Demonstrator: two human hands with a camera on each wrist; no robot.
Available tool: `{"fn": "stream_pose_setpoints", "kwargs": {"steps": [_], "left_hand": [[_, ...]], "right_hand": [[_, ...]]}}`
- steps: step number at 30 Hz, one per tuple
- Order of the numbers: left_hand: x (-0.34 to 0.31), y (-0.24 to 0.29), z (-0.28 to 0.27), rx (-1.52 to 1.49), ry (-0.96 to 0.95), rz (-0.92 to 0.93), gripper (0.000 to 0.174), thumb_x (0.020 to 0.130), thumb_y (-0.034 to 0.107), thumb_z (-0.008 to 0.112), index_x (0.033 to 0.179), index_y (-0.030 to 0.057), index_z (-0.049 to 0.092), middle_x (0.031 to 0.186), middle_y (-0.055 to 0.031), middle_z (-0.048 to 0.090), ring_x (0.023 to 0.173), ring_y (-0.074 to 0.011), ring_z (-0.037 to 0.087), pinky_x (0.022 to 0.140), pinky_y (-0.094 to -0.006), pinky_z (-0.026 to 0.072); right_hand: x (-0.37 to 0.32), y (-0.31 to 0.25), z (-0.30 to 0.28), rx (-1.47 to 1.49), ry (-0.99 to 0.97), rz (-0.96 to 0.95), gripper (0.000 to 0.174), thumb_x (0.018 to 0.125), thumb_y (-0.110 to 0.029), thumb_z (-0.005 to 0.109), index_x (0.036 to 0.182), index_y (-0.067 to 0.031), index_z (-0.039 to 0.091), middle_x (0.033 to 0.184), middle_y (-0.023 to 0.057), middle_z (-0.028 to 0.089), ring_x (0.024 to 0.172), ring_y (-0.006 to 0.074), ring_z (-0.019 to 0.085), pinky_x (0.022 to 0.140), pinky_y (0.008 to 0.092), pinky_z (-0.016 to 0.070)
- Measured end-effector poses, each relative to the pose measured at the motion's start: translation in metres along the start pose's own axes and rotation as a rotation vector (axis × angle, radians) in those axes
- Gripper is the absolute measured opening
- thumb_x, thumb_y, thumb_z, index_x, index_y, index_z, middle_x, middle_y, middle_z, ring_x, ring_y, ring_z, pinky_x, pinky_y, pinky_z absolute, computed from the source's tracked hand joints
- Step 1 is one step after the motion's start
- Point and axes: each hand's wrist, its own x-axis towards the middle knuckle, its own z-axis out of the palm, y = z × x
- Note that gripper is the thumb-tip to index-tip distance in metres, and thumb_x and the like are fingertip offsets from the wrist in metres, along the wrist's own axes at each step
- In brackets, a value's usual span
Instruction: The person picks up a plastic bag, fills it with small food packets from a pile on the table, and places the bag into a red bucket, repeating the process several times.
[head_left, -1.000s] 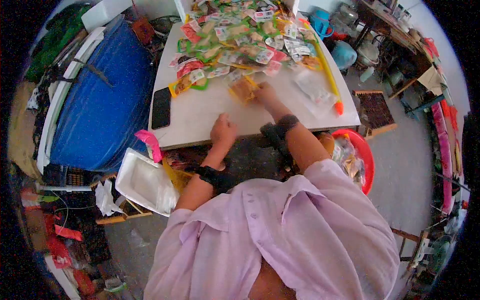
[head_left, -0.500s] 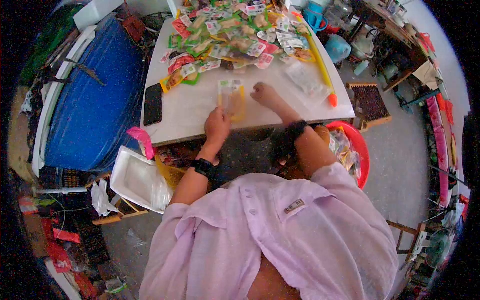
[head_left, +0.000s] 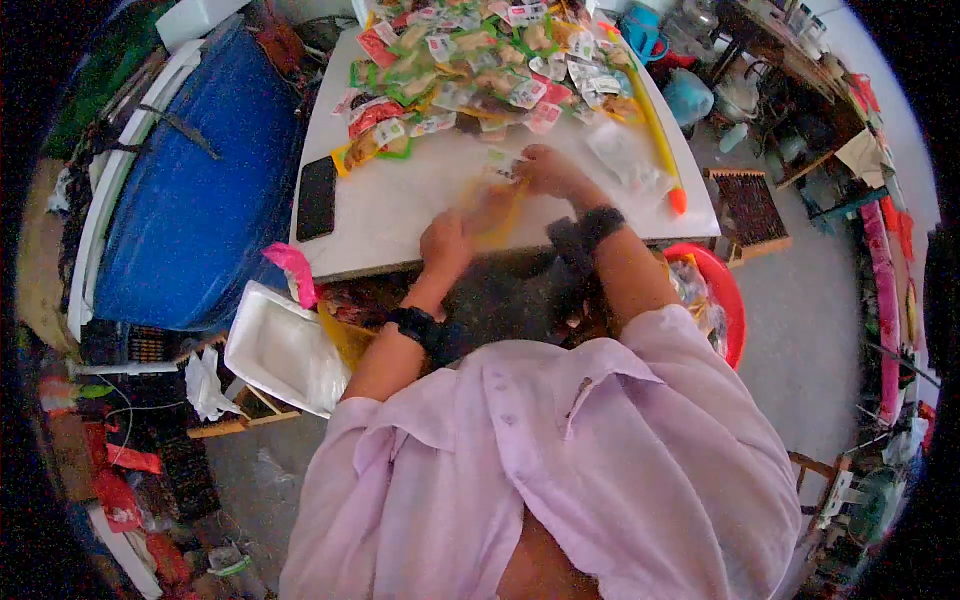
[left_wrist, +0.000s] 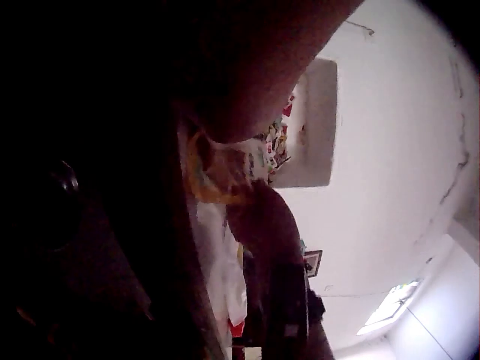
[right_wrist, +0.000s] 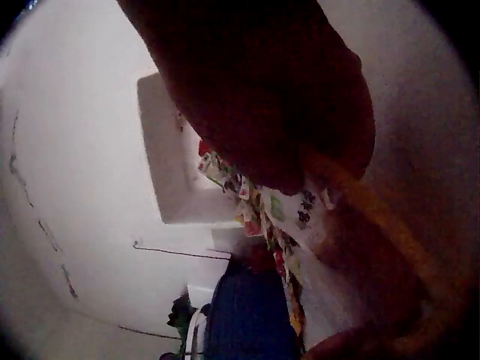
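Over the near part of the white table [head_left: 385,215], a clear food packet [head_left: 492,208] with yellow edges, brown contents and a printed label is stretched between both hands, blurred by motion. My left hand [head_left: 446,244] grips its lower left part. At the upper right, by the label, my right hand [head_left: 556,176] pinches it. The right wrist view shows the packet's yellow edge [right_wrist: 382,214] running out from under the dark fingers. Beyond the hands lies a big heap of similar packets [head_left: 470,75] with red, green and yellow edges.
A black phone [head_left: 317,198] lies at the table's left edge. On the right are a clear plastic bag [head_left: 625,155] and a yellow tube with an orange tip [head_left: 678,200]. Below the table stand a red basin [head_left: 735,310] holding packets and a white foam box [head_left: 270,345].
The packet came from near the heap in my right hand. Half a second ago my left hand held it with the right hand apart; now the right hand has its upper end too, and it tilts.
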Motion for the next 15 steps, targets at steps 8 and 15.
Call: {"fn": "stream_pose_setpoints", "kwargs": {"steps": [8, 15], "left_hand": [[0.007, 0.011, -0.001, 0.12, -0.035, -0.01, 0.009, 0.065, 0.014, 0.043, 0.066, 0.0055, 0.046, 0.065, -0.014, 0.052, 0.062, -0.0324, 0.051, 0.052, -0.0423, 0.0389], [0.009, 0.024, 0.004, 0.06, -0.082, -0.032, 0.012, 0.066, 0.016, 0.044, 0.071, 0.0049, 0.045, 0.066, -0.0153, 0.053, 0.064, -0.0335, 0.051, 0.055, -0.0432, 0.0387]], "right_hand": [[-0.095, 0.005, 0.031, 0.773, 0.301, 0.297, 0.018, 0.068, -0.012, 0.049, 0.083, -0.0032, 0.048, 0.081, 0.01, 0.05, 0.066, 0.0223, 0.049, 0.057, 0.0303, 0.0424], [-0.109, -0.016, 0.03, 1.845, 0.478, 0.432, 0.014, 0.073, -0.007, 0.043, 0.087, -0.0024, 0.044, 0.084, 0.0099, 0.05, 0.064, 0.0204, 0.052, 0.054, 0.0288, 0.0451]]}}
